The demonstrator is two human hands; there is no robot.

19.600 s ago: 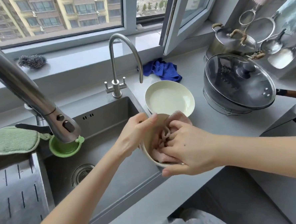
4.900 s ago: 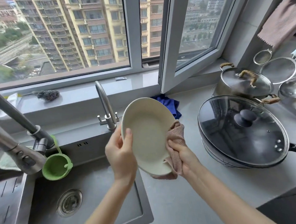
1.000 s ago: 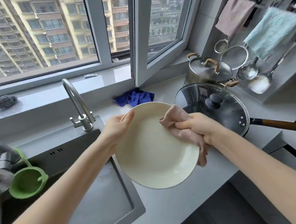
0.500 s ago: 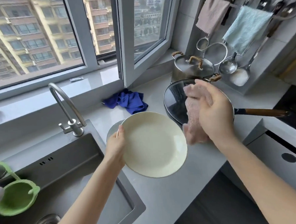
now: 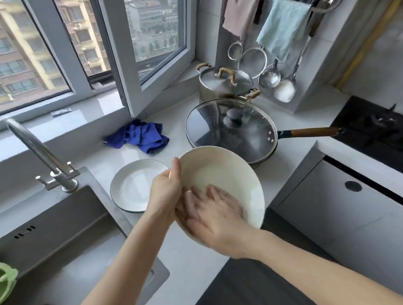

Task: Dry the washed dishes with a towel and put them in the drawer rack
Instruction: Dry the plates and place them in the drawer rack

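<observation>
Hands together on cream plate: left hand grips its left rim, right hand presses pink towel into it, fingers straight. Plate tilted, face toward person, just in front of lidded wok. Two plates total; second plate flat on surface, left of wok.
</observation>
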